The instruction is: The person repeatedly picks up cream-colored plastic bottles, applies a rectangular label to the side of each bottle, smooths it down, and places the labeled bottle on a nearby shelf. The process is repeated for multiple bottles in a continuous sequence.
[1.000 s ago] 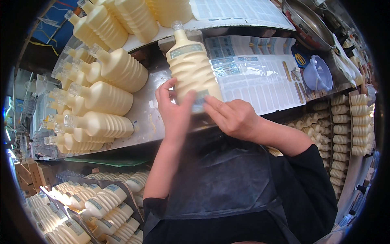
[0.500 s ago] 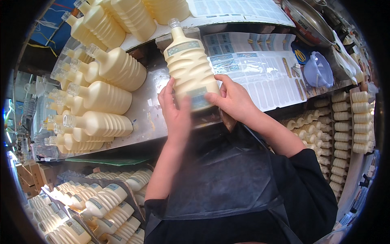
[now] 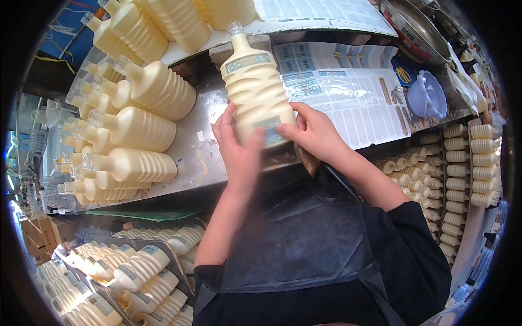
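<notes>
I have both hands on the cream bottle: the left hand (image 3: 237, 155) cups its lower left side, thumb blurred over the front, and the right hand (image 3: 315, 130) grips its lower right side, thumb at the edge of the lower label (image 3: 269, 130). The bottle (image 3: 256, 95) slants away from me between them, its shoulder near a grey block (image 3: 224, 55) ahead of the hands. I can't tell how hard the left thumb presses. To seat the label well, I'd steady the base with the fingers and stroke from its middle outward, evenly, finishing at edges and corners so no bubble stays; the upper label (image 3: 247, 63) deserves the same check. Right of the hands lie label sheets (image 3: 348, 108), then a purple bucket (image 3: 428, 96); left of them, more bottles (image 3: 144, 129) lie on the worktop (image 3: 202, 173), necks pointing away from the left hand
</notes>
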Demonstrator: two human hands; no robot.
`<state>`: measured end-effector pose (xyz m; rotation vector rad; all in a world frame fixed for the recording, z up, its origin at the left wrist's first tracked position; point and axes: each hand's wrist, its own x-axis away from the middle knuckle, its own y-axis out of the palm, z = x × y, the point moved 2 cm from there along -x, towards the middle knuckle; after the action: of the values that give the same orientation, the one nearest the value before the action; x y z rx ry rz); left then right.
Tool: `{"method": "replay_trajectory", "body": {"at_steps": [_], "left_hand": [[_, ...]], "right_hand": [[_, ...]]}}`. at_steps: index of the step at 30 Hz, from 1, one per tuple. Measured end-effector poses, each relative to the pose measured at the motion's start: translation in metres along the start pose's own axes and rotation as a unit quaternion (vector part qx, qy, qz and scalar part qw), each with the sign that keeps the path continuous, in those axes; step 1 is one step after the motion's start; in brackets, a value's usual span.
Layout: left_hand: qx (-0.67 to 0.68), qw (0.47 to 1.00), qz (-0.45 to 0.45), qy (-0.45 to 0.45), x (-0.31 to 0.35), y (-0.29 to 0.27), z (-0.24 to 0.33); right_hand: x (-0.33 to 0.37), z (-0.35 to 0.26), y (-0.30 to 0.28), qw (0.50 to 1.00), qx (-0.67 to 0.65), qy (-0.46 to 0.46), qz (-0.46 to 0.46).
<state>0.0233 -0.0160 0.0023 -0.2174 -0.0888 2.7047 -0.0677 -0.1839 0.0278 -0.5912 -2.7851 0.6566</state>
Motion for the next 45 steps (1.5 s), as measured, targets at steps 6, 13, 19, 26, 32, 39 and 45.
{"method": "replay_trajectory", "body": {"at_steps": [6, 13, 19, 26, 32, 39, 45], "left_hand": [[0.006, 1.0, 0.005, 0.003, -0.001, 0.0, -0.004], [0.009, 1.0, 0.004, -0.001, 0.0, 0.0, -0.003], [0.034, 0.999, 0.002, -0.007, 0.0, 0.0, -0.001], [0.0, 1.0, -0.002, 0.017, 0.0, -0.003, -0.005], [0.009, 0.999, -0.015, 0.032, 0.002, -0.01, -0.014], [-0.027, 0.999, -0.007, 0.021, 0.002, -0.001, -0.004], [0.007, 1.0, -0.017, 0.017, 0.001, -0.003, -0.005]], "right_hand": [[0.001, 0.0, 0.0, 1.0, -0.011, -0.002, -0.001], [0.001, -0.004, -0.001, 1.0, -0.007, 0.014, -0.004], [0.0, -0.005, 0.0, 1.0, -0.016, 0.017, 0.0], [-0.001, -0.004, 0.001, 1.0, -0.003, 0.017, 0.005], [-0.008, 0.006, 0.0, 0.998, -0.054, 0.034, -0.024], [-0.004, -0.007, 0.0, 0.999, 0.046, 0.004, 0.002], [-0.003, -0.007, 0.0, 0.999, 0.05, -0.006, 0.007]]}}
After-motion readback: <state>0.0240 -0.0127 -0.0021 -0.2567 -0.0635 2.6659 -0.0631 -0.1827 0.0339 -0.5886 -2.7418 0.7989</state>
